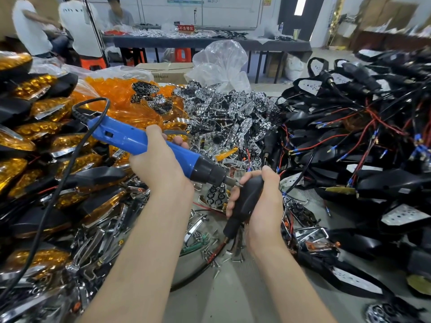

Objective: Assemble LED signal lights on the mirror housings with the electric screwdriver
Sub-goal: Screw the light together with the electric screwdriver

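Right hand (pixel 264 206) fingers (pixel 251 176) wrap the mirror housing (pixel 250 197) (screwdriver (pixel 127 134) bit touching it).

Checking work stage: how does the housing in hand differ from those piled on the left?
The housing in the right hand shows only its black back, no lens visible; the left pile shows amber lenses with chrome trim. The housing is held stem-down, the screwdriver in the left hand touching its top; the left pile lies stacked, untouched. Both have black shells.
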Motion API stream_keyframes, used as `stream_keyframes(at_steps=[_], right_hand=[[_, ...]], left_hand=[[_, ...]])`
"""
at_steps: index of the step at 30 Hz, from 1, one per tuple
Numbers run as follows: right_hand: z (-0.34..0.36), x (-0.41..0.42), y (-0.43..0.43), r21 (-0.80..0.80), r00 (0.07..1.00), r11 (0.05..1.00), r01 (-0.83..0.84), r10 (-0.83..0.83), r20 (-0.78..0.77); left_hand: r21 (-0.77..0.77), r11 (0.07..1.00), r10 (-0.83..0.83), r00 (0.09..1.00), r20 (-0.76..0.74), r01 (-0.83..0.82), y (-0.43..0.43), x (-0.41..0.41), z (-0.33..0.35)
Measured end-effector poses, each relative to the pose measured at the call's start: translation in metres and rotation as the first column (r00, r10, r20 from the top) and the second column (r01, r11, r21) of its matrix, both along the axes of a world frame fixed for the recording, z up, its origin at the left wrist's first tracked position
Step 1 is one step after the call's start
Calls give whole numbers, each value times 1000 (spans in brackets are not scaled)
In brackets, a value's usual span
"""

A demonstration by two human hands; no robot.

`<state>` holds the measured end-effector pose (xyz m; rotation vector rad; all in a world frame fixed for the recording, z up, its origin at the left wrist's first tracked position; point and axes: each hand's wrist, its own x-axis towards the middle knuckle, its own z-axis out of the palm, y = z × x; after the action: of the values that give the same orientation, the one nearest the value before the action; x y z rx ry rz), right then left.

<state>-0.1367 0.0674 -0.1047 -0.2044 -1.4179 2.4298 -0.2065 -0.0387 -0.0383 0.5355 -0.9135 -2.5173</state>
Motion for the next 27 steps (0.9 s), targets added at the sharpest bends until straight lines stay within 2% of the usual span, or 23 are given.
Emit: stream_keyframes(at_steps=[7,15,21,27], right_hand=[[0,0,0,64,1000,998,13,-12,-19],[-1,0,0,-11,1000,1000,-4,4,12],[0,2,-1,61,1000,998,18,-17,-5],[1,3,0,57,1000,998,21,-21,-6]], left_hand=[[25,999,23,998,52,-24,-3,-4,-1],[37,998,41,999,15,-42,1,-1,-1],[40,999,30,998,53,-32,-2,-2,-1],[36,999,35,997,65,-38,0,-2,-2]])
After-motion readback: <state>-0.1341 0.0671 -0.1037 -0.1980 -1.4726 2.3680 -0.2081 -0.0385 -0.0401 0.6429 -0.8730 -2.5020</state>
